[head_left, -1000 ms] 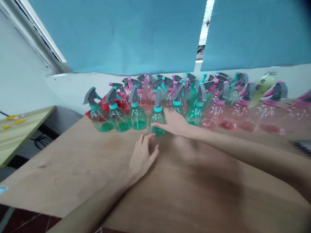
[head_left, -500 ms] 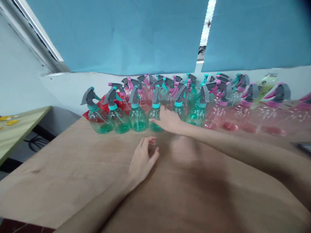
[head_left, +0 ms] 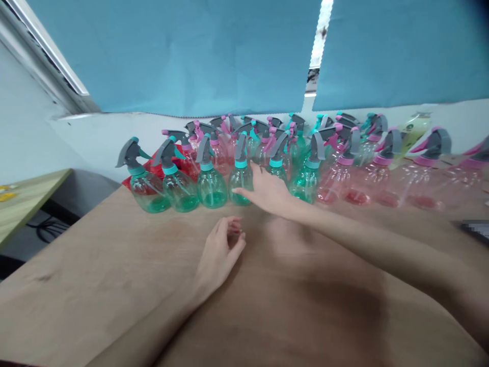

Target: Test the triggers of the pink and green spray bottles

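A row of green spray bottles with grey-and-turquoise trigger heads lines the back of the table. My right hand [head_left: 269,191] is closed around the right side of one green spray bottle [head_left: 240,178], its thumb across the front; the fingertips are partly hidden. That bottle stands upright on the table. A second green spray bottle [head_left: 212,186] is just left of it, and another, partly covered by my hand, stands to its right. My left hand [head_left: 221,250] rests low over the table in front of the row, fingers loosely curled, thumb apart, holding nothing.
Pink spray bottles [head_left: 357,186] continue the row rightward, and more bottles crowd behind. Red plastic [head_left: 153,171] lies behind the left end. A yellowish container [head_left: 416,127] stands at the back right. Blue sheeting [head_left: 191,56] hangs behind. Another table [head_left: 30,199] is at far left.
The whole view has shifted slightly, so the bottles sit a little further left in it. Both hands keep nearly the same places relative to the bottles.
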`<state>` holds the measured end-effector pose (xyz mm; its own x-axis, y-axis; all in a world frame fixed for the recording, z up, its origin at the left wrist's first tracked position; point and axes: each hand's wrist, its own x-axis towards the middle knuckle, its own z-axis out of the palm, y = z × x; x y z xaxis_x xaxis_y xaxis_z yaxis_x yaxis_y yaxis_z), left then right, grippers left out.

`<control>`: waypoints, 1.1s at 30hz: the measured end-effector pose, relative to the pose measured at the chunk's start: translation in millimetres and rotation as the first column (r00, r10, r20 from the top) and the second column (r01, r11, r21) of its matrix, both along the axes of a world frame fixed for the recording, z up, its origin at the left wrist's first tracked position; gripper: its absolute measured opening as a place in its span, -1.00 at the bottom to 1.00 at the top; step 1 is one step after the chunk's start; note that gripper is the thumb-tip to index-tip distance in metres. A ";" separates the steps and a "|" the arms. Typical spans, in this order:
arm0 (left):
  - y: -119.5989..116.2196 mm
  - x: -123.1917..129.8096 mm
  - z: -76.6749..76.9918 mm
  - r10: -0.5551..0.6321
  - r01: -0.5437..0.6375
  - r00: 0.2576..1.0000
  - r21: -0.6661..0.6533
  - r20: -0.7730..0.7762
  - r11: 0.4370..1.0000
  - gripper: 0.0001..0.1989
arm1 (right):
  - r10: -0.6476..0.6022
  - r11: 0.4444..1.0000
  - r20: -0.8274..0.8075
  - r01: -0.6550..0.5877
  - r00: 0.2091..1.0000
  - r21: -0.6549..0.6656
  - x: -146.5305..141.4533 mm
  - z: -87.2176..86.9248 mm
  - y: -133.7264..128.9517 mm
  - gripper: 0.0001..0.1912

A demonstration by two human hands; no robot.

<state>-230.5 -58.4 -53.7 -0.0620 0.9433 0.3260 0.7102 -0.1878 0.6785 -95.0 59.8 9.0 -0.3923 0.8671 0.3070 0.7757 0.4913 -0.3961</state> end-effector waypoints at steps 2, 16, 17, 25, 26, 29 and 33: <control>-0.6 0.1 0.5 -0.004 0.005 1.000 -0.013 0.008 1.000 -0.76 | 0.083 0.994 -0.067 -0.078 0.994 0.077 21.9 -2.0 -10.8 -0.31; -2.8 3.6 2.2 -0.015 0.022 0.995 -0.063 0.097 0.998 -0.76 | 0.010 0.998 -0.190 0.003 0.982 0.066 91.9 -13.0 9.3 -0.36; -2.5 3.0 2.4 -0.009 0.016 0.995 -0.067 0.102 0.998 -0.76 | 0.004 0.998 -0.205 0.008 0.979 0.060 86.1 -13.4 12.3 -0.32; -0.9 -1.7 4.9 0.031 -0.026 0.995 -0.047 0.097 0.999 -0.74 | -0.102 0.990 -0.193 0.080 0.976 -0.117 56.9 -11.5 32.9 -0.19; -0.6 -2.1 4.9 0.034 -0.030 0.995 -0.043 0.095 0.999 -0.74 | -0.121 0.985 -0.171 0.097 0.978 -0.143 54.9 -10.7 34.1 -0.22; 0.6 -3.2 4.4 0.029 -0.026 0.996 -0.037 0.087 0.999 -0.74 | -0.143 0.976 -0.136 0.117 0.980 -0.182 51.2 -9.7 35.6 -0.33; 3.2 -5.9 3.3 0.018 -0.015 0.997 -0.045 0.081 0.999 -0.74 | -0.136 0.978 -0.129 0.112 0.982 -0.176 52.3 -11.7 34.5 -0.40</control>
